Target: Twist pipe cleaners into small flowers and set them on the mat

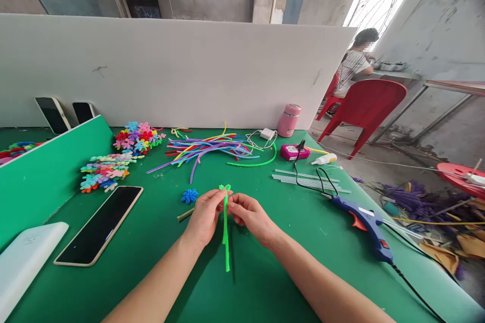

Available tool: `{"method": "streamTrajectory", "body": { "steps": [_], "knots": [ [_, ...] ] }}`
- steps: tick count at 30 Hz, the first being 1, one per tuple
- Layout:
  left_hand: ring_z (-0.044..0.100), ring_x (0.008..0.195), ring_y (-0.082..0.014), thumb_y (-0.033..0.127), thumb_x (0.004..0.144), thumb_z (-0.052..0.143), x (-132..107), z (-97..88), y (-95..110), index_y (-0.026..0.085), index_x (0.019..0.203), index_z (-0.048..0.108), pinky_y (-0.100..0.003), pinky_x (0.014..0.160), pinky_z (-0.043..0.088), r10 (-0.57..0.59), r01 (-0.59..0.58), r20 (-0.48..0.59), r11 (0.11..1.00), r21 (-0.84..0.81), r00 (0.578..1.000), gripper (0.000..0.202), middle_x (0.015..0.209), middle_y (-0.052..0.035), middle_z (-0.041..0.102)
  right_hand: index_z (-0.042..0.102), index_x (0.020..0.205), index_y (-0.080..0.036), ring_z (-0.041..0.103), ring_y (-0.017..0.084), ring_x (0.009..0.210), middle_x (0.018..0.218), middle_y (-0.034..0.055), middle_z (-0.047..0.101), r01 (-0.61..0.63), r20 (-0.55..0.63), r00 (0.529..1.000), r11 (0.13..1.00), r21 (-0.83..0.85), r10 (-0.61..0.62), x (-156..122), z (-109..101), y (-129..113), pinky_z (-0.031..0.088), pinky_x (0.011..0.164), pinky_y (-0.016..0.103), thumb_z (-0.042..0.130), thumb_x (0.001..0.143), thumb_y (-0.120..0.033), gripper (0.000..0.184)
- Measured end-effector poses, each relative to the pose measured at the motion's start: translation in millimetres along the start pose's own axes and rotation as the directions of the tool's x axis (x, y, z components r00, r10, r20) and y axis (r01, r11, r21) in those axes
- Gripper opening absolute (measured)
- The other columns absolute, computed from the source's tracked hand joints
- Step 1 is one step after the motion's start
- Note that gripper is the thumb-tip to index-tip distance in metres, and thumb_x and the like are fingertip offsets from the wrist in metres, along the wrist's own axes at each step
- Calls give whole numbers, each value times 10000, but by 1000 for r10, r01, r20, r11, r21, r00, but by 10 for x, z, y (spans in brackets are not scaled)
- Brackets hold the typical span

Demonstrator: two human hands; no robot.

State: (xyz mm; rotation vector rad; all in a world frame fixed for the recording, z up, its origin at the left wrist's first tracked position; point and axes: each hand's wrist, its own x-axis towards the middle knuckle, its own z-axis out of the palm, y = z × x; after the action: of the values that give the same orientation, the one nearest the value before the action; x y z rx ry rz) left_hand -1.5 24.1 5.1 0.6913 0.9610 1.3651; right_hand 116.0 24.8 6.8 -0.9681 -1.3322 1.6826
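Observation:
Bright green pipe cleaners (226, 234) hang down between my two hands, their upper end bent into small loops. My left hand (203, 216) pinches them just below the loops. On the other side, my right hand (248, 212) has its fingertips closed at the same spot, seemingly on the green stems too; its grip is partly hidden. Just left of my left hand lies a blue pipe-cleaner flower (190, 196). A thin brownish stick (185, 215) pokes out from under that hand. Beyond my hands a loose pile of coloured pipe cleaners (212, 150) is spread on the green table (261, 282).
A blue glue gun (366, 224) with its cord lies at right, near clear glue sticks (303, 180). A pink bottle (289, 120) stands by the white partition (189, 70). Finished flowers (106, 169), a phone (100, 227) and a green divider (56, 171) are left. A person sits far right.

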Motion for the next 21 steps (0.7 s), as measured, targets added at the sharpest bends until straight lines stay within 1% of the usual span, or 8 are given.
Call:
{"method": "streamTrajectory", "body": {
  "steps": [3,6,9,11,14,16,18,21],
  "knots": [
    [543,567,-114,248,602,691,39,53,-48,131,573,643,-222,538,406,11,-11,-18,1000,13,1000,130,576,-3,626,496,653,-164,360,66,497,580,-49,426,48,-9,999,999,-3,-48,11,-34,63,283,485,219,596,638,-520,371],
    [535,539,-107,270,614,688,57,87,-89,133,598,641,-218,505,402,-15,15,-2,1000,18,1000,146,613,-4,635,491,648,-166,373,71,490,548,-52,430,72,-19,997,997,2,-72,15,-60,111,298,495,223,598,629,-542,391],
    [534,526,-119,296,624,679,42,80,-84,127,610,647,-229,481,399,-54,53,45,998,16,998,173,603,-18,630,484,650,-164,366,69,462,497,-54,433,29,-9,1000,998,52,-28,9,-68,131,282,482,217,581,651,-546,394],
    [545,551,-134,305,625,675,20,55,-56,124,635,661,-233,489,400,-76,76,77,997,7,994,182,593,-27,624,492,665,-159,362,62,458,519,-46,463,-9,18,1000,991,136,7,0,-62,131,271,475,207,605,648,-519,377],
    [516,525,-103,288,645,666,-14,13,-13,120,678,680,-217,511,392,-128,131,141,991,-9,982,171,566,-16,602,507,690,-155,361,50,467,595,-24,524,-89,94,994,946,311,63,-24,-47,120,274,477,192,660,628,-456,343],
    [485,500,-78,278,668,656,-31,-10,0,129,703,685,-207,517,386,-150,153,176,988,-5,973,156,571,-3,589,517,695,-150,360,48,473,607,-14,541,-140,155,984,908,395,84,-44,-41,112,279,480,186,686,615,-422,330],
    [464,491,-62,268,690,645,-41,-27,2,143,715,684,-200,524,384,-160,164,197,986,-6,967,134,593,8,579,528,689,-144,362,48,477,601,-8,546,-166,197,976,893,418,90,-61,-39,108,277,480,182,697,609,-408,323],
    [482,549,-64,249,702,638,-40,-42,-6,146,691,675,-187,544,383,-153,162,206,986,-29,967,110,655,6,583,544,681,-140,368,53,474,565,-15,524,-161,183,978,929,333,103,-62,-49,112,260,468,184,656,650,-442,324]
  ]
}}
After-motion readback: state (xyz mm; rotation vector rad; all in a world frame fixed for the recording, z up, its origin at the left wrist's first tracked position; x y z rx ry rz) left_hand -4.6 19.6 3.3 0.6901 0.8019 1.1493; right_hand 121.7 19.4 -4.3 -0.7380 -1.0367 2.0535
